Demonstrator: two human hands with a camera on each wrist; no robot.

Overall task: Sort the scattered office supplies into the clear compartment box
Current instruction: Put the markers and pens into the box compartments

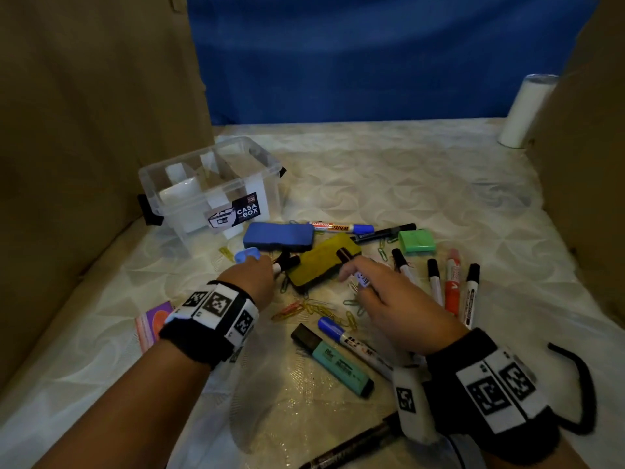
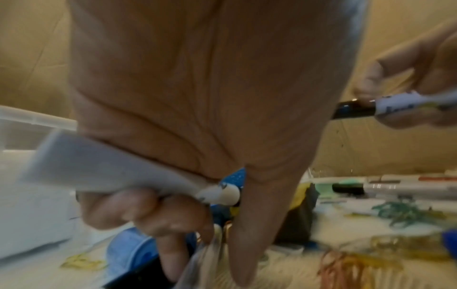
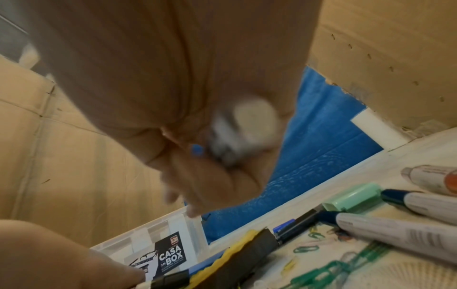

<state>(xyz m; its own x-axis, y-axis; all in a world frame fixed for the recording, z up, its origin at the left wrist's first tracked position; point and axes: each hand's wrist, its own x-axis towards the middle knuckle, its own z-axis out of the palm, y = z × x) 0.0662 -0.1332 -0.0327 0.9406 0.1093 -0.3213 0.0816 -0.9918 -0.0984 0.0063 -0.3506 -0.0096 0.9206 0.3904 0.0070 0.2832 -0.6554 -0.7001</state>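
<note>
The clear compartment box [image 1: 189, 198] with white dividers stands at the back left; it also shows in the right wrist view [image 3: 193, 224]. My left hand [image 1: 262, 267] hovers just before the blue eraser [image 1: 279, 235], fingers curled round a white marker [image 2: 103, 172] with a black cap [image 1: 289, 262]. My right hand [image 1: 355, 275] is above the yellow eraser [image 1: 316, 265] and grips another white marker [image 3: 252, 121] with a dark cap [image 1: 345, 254]. In the left wrist view that marker [image 2: 385, 105] sits at the upper right. Both markers are off the table.
Several markers [image 1: 436, 282] and a red one [image 1: 452, 286] lie right of my hand. A green eraser [image 1: 416, 242], blue-capped marker [image 1: 341, 227], teal highlighter [image 1: 334, 362] and loose paper clips [image 1: 314, 309] lie around. Cardboard walls flank both sides; a white roll [image 1: 527, 110] stands back right.
</note>
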